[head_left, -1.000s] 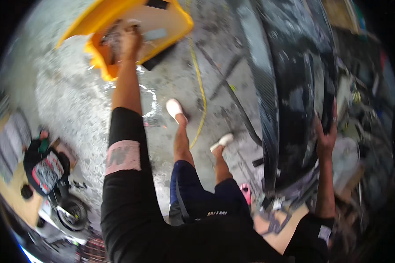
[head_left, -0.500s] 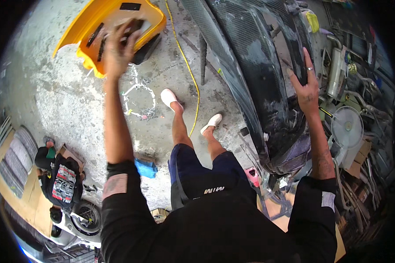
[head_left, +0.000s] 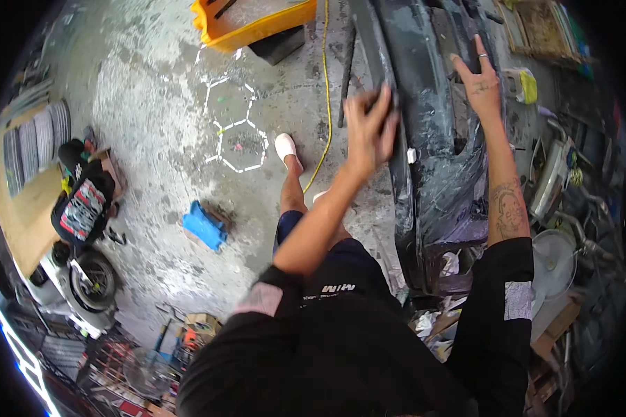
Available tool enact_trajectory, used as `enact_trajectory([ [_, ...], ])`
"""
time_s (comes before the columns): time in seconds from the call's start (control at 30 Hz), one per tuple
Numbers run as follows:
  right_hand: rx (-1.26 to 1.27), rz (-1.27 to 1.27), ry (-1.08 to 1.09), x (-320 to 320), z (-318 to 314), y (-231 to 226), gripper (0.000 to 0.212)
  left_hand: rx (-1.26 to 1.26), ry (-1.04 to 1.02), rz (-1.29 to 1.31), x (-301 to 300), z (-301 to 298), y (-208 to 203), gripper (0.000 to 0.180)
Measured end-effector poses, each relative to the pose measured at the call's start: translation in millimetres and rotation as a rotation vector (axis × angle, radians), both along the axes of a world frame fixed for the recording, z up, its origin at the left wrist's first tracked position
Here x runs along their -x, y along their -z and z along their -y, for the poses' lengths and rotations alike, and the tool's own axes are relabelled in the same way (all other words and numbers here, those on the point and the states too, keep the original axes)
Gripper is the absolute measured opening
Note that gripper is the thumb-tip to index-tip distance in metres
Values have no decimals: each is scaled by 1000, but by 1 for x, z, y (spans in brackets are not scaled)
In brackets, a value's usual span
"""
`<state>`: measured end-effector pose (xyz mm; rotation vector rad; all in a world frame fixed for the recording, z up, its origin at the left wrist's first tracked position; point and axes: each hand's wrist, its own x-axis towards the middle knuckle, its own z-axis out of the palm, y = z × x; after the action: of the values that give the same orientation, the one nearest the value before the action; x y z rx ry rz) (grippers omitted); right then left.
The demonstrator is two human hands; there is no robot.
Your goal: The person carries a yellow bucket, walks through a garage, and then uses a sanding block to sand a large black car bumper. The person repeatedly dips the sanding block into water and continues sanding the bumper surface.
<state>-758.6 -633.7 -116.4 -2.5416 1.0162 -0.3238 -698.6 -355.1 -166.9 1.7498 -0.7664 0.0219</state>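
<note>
A large black car bumper (head_left: 424, 90), with scuffed grey patches and openings, lies raised off the floor on my right. My left hand (head_left: 368, 135) is at its left edge, fingers curled and slightly blurred. Something dark seems to be between the fingers, but I cannot make out what it is. My right hand (head_left: 482, 87) lies on the bumper's right part beside a long opening, thumb and fingers spread. A small white piece (head_left: 412, 156) sits on the bumper below my left hand.
A yellow body part (head_left: 257, 31) stands at the far left beside a yellow cord (head_left: 328, 90). A blue bundle (head_left: 205, 224) lies on the floor. A person (head_left: 83, 201) crouches by a motorcycle wheel (head_left: 94, 279). Metal pipes and a fan (head_left: 553, 258) crowd the right.
My left hand has moved right, from over the yellow part to the bumper's left edge. The view has shifted. My right hand stays spread on the bumper.
</note>
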Motion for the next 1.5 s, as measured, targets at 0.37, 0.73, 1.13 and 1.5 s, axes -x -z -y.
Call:
enact_trajectory([
  [0.37,207,37,-360,18,42,25,40,60,-17,-28,57,-23,-3,61],
  [0.73,-41,36,-65,-11,2,15,44,-60,-54,-104,104,-59,-4,59],
  [1.13,38,101,-99,-8,13,15,76,-60,-47,-110,112,-59,-2,64],
  [1.5,13,114,-134,-6,20,14,87,-28,-103,-128,118,-54,-11,56],
])
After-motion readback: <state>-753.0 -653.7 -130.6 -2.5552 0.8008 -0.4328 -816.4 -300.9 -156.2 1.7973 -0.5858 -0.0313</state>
